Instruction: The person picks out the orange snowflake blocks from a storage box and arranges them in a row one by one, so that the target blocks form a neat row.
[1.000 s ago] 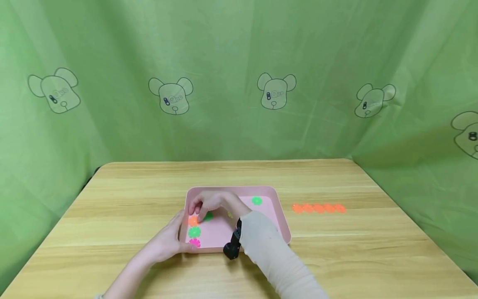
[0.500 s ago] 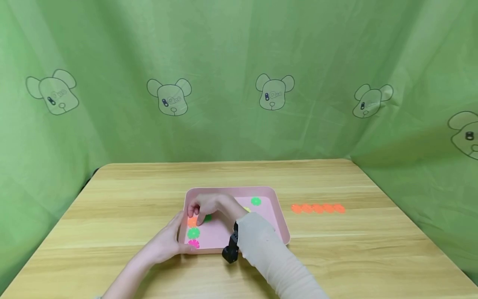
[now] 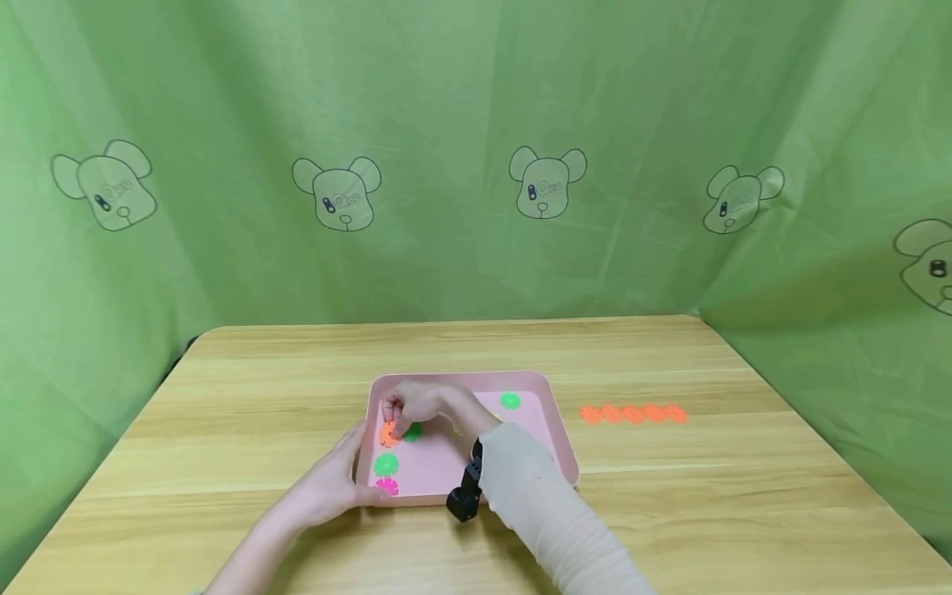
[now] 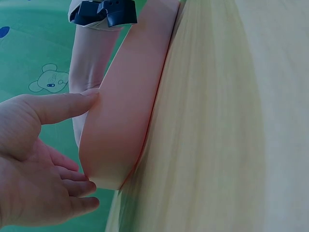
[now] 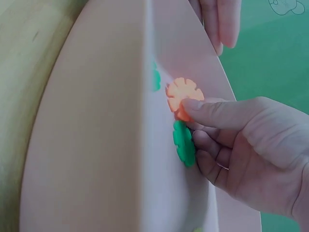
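My right hand [image 3: 416, 402] is inside the pink tray [image 3: 568, 463] near its left wall. Its thumb and fingers pinch an orange flower-shaped plastic disc [image 5: 183, 93], notched round its edge, tilted up from the tray floor. Beside those fingers lies a dark green disc [image 5: 184, 143]. A lighter green disc [image 3: 386, 464] and a pink disc [image 3: 387, 487] lie toward the tray's front left corner. My left hand [image 3: 332, 482] rests against that corner from outside; in the left wrist view its straight thumb touches the rim and its fingers are extended.
A row of several overlapping orange discs [image 3: 633, 414] lies on the wooden table [image 3: 714, 512] right of the tray. Another green disc [image 3: 510, 401] is at the tray's back right. A yellow one [image 3: 457, 429] is partly hidden by my right wrist. Green curtains surround the table.
The orange disc, lying by the left wall before, is now raised and tilted in my right fingers, which have shifted slightly right. My left hand has stayed at the tray's corner.
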Available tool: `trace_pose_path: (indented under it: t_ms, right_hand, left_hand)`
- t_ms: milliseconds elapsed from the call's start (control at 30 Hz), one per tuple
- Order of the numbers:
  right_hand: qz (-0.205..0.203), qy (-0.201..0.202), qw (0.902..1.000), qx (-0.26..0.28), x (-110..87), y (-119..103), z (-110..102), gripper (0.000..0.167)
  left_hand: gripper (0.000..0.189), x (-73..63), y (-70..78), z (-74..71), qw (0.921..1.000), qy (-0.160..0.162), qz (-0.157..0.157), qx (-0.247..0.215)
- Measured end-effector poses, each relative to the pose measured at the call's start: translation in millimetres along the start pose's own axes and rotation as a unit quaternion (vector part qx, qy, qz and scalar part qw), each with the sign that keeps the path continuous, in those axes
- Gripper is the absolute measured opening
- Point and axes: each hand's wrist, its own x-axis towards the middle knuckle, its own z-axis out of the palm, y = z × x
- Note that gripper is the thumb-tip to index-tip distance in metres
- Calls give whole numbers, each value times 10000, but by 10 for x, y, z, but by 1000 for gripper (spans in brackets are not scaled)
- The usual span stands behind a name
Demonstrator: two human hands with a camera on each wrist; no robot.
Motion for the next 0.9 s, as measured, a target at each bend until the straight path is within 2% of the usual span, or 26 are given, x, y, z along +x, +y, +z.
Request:
trace_pose_path:
  t_ms: [333,600,733,900]
  right_hand:
    - [-215,237,9962,806,-30,104,-63,13]
    - [-269,400,9861,1592,-89,150,-113,11]
    - [-237,438,9776,2047,-135,154,-150,11]
    - [-373,520,9756,2100,-199,159,-224,12]
  left_hand:
    - [110,0,-7,-8,9998,-39,-96,189]
    - [111,-3,2,-8,9993,-21,-126,352]
    - [110,-1,2,-5,9993,-24,-117,356]
    - [110,-5,-4,-5,9986,9,-143,509]
